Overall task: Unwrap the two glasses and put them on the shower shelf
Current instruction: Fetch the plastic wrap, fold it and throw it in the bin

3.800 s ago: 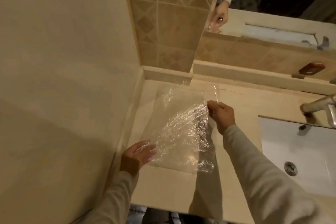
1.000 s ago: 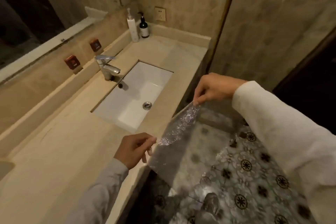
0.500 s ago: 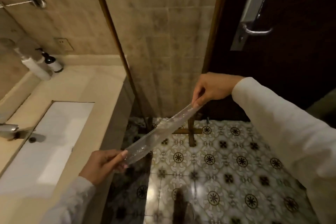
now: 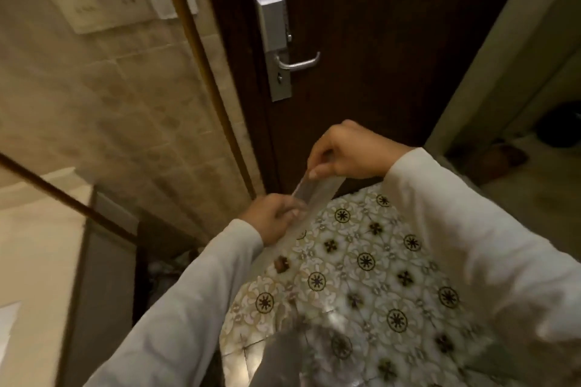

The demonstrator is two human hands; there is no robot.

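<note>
At the far left is the edge of a beige counter (image 4: pixel 28 245), and above it a tiled wall (image 4: pixel 110 119) with a switch plate (image 4: pixel 94 9). The left hand (image 4: pixel 272 218) pinches the lower end of a clear plastic wrap (image 4: pixel 317 190) with curled fingers. The wrap is folded into 1 narrow strip and is held in the air, above the patterned floor (image 4: pixel 364 261) and in front of a dark door (image 4: pixel 377 41) with a metal handle (image 4: pixel 298 63). The right hand (image 4: pixel 352 152) pinches the upper end, fingers also curled. The 2 hands are near each other.
</note>
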